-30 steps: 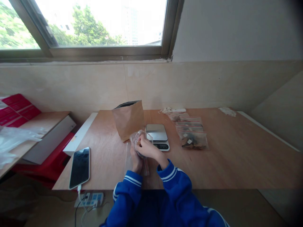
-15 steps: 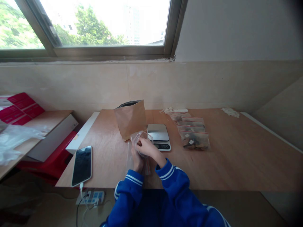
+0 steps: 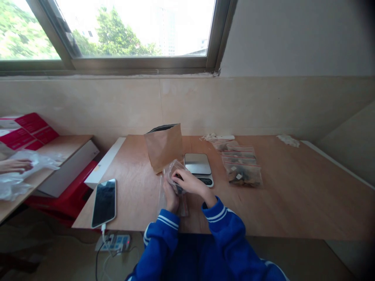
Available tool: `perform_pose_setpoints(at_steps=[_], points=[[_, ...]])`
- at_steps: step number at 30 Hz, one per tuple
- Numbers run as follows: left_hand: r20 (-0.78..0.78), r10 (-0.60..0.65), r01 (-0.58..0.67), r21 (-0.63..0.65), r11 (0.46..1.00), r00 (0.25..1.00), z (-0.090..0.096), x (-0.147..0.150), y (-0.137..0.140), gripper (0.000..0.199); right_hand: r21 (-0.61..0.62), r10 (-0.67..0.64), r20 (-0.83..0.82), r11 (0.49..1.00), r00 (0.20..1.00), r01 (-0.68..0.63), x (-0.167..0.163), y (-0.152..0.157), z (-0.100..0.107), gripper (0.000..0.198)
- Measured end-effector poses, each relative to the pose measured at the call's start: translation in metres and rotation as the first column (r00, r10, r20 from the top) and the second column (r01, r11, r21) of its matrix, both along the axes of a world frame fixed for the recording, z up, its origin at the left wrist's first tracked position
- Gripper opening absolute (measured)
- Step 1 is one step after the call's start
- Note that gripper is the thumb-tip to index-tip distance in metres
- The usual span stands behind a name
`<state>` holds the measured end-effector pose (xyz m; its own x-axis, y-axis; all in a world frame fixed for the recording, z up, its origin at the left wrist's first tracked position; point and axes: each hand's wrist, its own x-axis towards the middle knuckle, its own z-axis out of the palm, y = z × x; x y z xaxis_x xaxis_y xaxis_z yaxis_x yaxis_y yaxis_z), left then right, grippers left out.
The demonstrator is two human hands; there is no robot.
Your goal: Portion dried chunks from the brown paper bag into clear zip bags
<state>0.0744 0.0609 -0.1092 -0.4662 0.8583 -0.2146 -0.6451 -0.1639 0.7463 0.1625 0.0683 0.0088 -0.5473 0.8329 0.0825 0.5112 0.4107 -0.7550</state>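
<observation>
A clear plastic bag [image 3: 170,168] stands with its mouth up in my left hand [image 3: 171,197], whose fingers wrap its side. Dark contents show low in the bag. My right hand [image 3: 191,182] is at the bag's mouth, fingers bent together around something small and dark that I cannot make out. Just beyond them, a brown paper pouch [image 3: 164,148] stands upright with its top open. Right of the pouch lies a kitchen scale [image 3: 197,164], its display partly behind my right hand. Flat clear zip bags [image 3: 184,207] with red seal lines lie below my hands.
Filled zip bags [image 3: 243,175] lie in an overlapping row right of the scale. A phone [image 3: 104,203] on a charging cable rests at the table's left edge. Crumpled white gloves [image 3: 288,140] lie at the back right. Another person's hand [image 3: 14,166] touches white plastic at far left.
My right hand has shifted slightly right and stays at the bag's mouth. Another person's hand has come into view at far left. The whole view has moved a little.
</observation>
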Motion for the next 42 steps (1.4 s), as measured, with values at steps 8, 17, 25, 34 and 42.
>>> perform_pose_setpoints(at_steps=[8,17,25,34,42], points=[[0.076,-0.035,0.033,0.021,0.999,0.996,0.018,0.003,-0.003,0.04,-0.04,-0.199,-0.269,0.98,0.942,0.195,0.005,0.013,0.004,0.011],[0.162,-0.083,0.079,0.031,0.996,0.983,0.015,0.001,0.001,0.043,-0.095,-0.317,-0.423,0.947,0.849,0.307,0.003,0.028,-0.004,0.028],[0.185,-0.053,0.068,-0.075,0.995,0.981,0.014,-0.004,0.001,0.035,-0.134,-0.335,-0.552,0.939,0.764,0.316,-0.011,0.029,0.003,0.033],[0.124,-0.075,0.077,-0.018,0.997,0.989,-0.001,-0.004,0.004,0.035,0.363,-0.075,-0.654,0.842,0.753,0.399,-0.044,0.089,0.088,0.022],[0.124,-0.102,0.107,-0.033,0.994,0.987,0.002,-0.003,0.004,0.032,0.558,-0.086,-0.409,0.764,0.909,0.324,-0.075,0.135,0.067,0.016]])
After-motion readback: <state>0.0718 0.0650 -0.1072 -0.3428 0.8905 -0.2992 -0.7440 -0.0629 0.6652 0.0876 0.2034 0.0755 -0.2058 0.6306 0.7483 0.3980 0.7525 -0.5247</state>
